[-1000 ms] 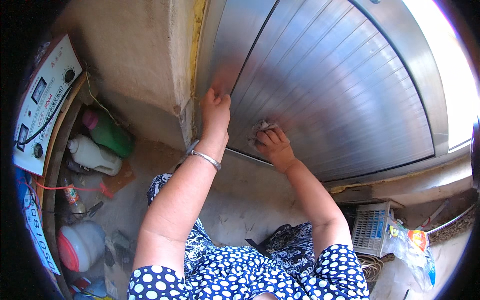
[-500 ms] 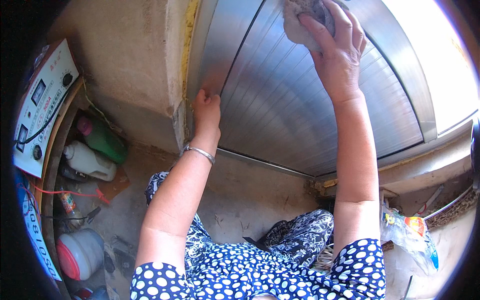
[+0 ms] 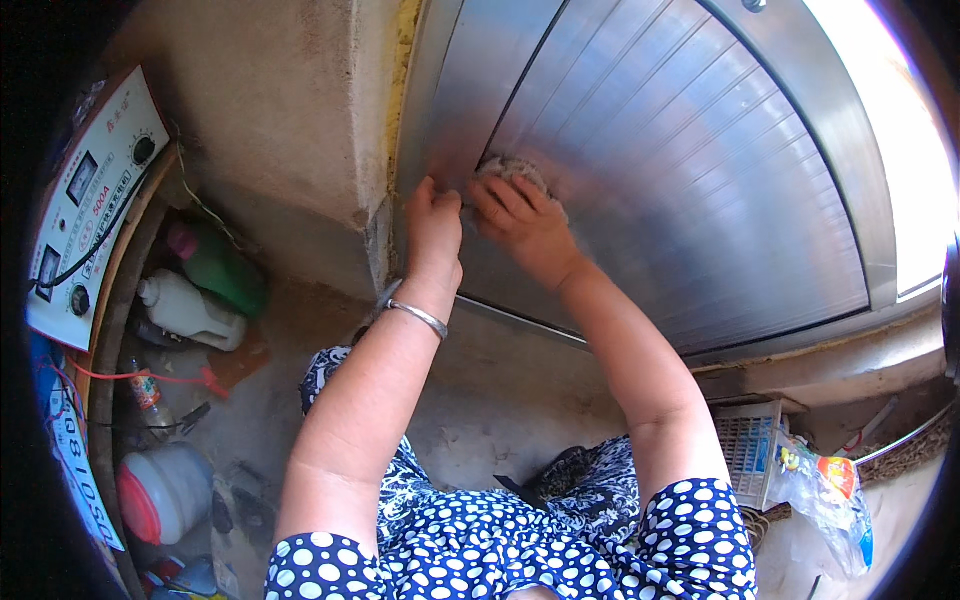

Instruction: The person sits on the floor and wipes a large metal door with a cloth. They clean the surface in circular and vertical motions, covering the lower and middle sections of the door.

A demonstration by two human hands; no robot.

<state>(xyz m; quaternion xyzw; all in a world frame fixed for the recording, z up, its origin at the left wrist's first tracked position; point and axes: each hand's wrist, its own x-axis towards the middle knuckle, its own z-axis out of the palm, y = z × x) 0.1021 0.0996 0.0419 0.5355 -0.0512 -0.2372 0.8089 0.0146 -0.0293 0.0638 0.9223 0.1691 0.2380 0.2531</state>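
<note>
Half a second back the right hand (image 3: 525,225) was far up the ribbed metal door (image 3: 680,170); now it is down low at the panel's left edge, just beside the left hand (image 3: 433,228). Its grip is pressed around a grey, crumpled cloth (image 3: 512,168), which lies bunched against the metal under the fingertips. The left hand rests flat on the door frame with its fingers together, holding nothing; 1 silver bangle (image 3: 418,317) circles that wrist.

What could go wrong: with both hands so close, I judge the cloth could slide onto the left knuckles, or the wad could slip out of the fingers on the smooth ribs and drop to the floor.

Counted: 2 hands, 1 cloth, 1 door. At the left, 1 white bottle (image 3: 190,310), 1 green bottle (image 3: 225,272), 1 white jug with a red cap (image 3: 165,492) and 1 white box with dials (image 3: 95,200). At the near right, 1 white plastic basket (image 3: 748,445) and 1 clear bag (image 3: 825,495).
</note>
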